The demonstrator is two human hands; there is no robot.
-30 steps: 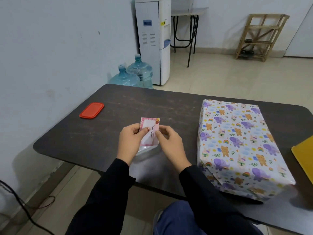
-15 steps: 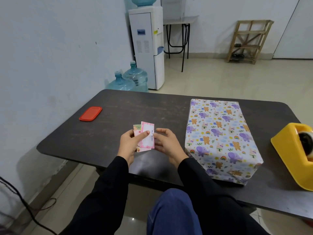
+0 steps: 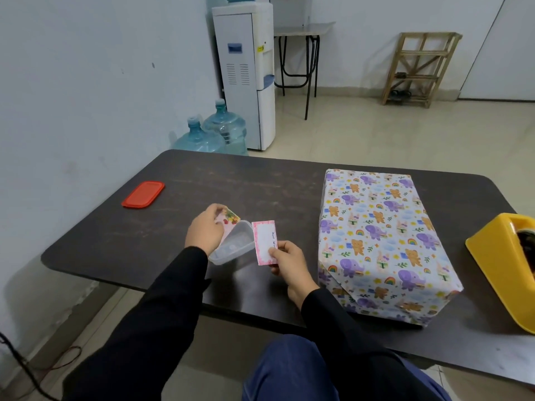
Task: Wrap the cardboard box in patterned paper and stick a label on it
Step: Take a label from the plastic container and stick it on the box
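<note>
While the right hand (image 3: 286,263) pinches a small white rectangular label with a pink border (image 3: 264,244) between thumb and fingers, the left hand (image 3: 202,233) grips a few colourful patterned paper stickers (image 3: 231,219) — the two hands are apart, each clamped on its own paper. Both hover by the near edge of the dark brown desk (image 3: 231,180), left of its middle. A clear plastic rectangular tub (image 3: 234,247) sits partly under the left hand, its rim just beside the label's left edge; whether it lies flat I cannot tell. The cardboard box wrapped in white paper printed with purple elephants and orange bears (image 3: 382,241) stands on the right half of the desk, near the right hand but not touching it. A flat red plastic lid (image 3: 143,194) lies by the left edge — well apart from the tub. At the right edge sits a yellow plastic tape dispenser (image 3: 498,264), partly cut off.
</note>
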